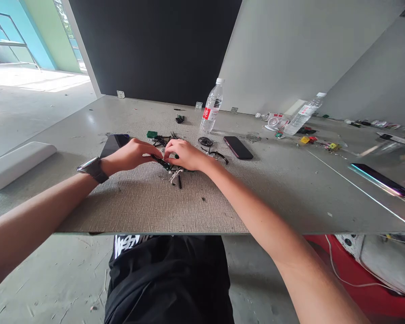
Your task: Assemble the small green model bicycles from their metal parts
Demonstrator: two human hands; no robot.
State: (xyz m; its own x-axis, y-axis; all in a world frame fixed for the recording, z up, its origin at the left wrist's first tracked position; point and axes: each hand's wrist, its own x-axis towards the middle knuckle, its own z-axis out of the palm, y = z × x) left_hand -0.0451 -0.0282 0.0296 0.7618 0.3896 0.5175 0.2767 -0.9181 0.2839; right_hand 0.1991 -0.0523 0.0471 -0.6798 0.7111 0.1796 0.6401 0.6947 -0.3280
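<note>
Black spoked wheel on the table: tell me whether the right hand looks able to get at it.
Probably yes: the wheel lies just to the right of the right hand, with nothing seen on top or between, though that hand is at the dark parts.

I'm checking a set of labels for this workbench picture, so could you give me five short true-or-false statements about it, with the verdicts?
1. The left hand and right hand are close together at a long dark part. True.
2. The watch is worn on the right wrist. False: the watch is on the left wrist.
3. The nearer red-labelled bottle lies on its side. False: the bottle stands upright, beyond the hands.
4. The black wheel lies to the right of the right hand. True.
5. The green piece lies nearer to the person than the left hand. False: the green piece lies farther away.
</note>
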